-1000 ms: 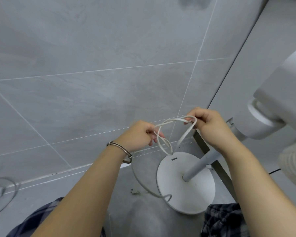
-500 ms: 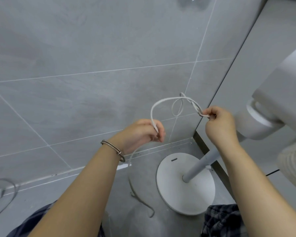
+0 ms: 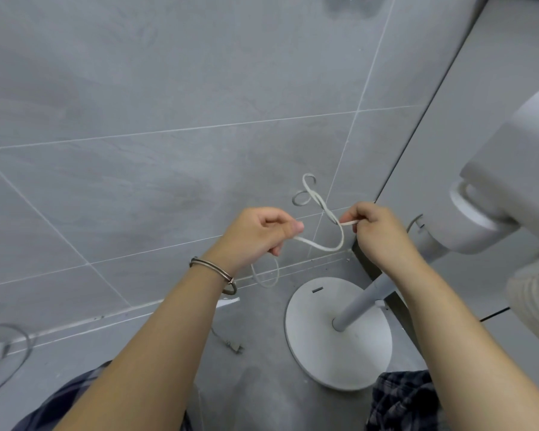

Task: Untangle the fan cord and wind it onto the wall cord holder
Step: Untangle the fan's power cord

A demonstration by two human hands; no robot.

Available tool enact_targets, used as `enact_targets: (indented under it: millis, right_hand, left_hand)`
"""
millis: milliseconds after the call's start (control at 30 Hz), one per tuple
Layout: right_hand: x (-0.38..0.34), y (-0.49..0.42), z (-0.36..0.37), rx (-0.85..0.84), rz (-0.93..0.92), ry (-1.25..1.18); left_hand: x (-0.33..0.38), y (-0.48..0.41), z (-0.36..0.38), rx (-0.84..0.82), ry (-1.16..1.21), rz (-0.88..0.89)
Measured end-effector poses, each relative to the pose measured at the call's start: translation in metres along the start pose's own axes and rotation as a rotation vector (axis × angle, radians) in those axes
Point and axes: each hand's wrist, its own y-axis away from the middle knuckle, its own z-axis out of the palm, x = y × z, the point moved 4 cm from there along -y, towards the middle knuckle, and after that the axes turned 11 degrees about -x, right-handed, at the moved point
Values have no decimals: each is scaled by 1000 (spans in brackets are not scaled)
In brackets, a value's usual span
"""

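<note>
A white flat fan cord [image 3: 321, 246] runs between my two hands in front of the grey tiled wall. My left hand [image 3: 260, 231] grips one stretch of it, and a loop hangs below that fist. My right hand [image 3: 375, 233] pinches another stretch, from which small twisted loops [image 3: 309, 191] rise. The cord's plug [image 3: 234, 346] lies on the floor below my left forearm. The white standing fan has its round base [image 3: 339, 346] on the floor and its head [image 3: 517, 181] at the right. A dark fitting [image 3: 352, 4] is cut off at the wall's top edge.
The grey tiled wall [image 3: 168, 119] fills the view ahead, with a corner and dark strip [image 3: 417, 126] at the right. Another grey cable with a white part [image 3: 0, 353] lies at the far left on the floor. My plaid-clad knees [image 3: 402, 399] show at the bottom.
My hands have moved apart and the big arch of cord has dropped into a low sag between them. The twisted loops now stand above my right hand. The plug has come into view on the floor.
</note>
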Motion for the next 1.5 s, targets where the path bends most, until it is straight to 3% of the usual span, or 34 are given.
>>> enact_targets:
  millis: [200,433,600,867,1067,1267,1500]
  right_hand:
    - [-8,4,0,-51,-27,-100]
    - [-14,6,6,-150,-43,-253]
    - [-18,8,7,-159,-66,-388]
    - [-21,8,9,-171,-151,-501]
    - [-23,11,11,-197,-193,-394]
    - [-32,21,15,-320,-202,-324]
    - [-33,23,16,-353,-218,-331]
  left_hand:
    - [-6,-1,13,-107,-245,-66]
    - [-17,-2,31,-209,-134,-157]
    - [-21,-2,37,-309,-272,-225]
    - [-11,-4,35,-131,246,-125]
    - [-16,-6,35,-20,300,-154]
    - [-26,-5,42,50,691,-241]
    - [-23,-3,44,72,845,-281]
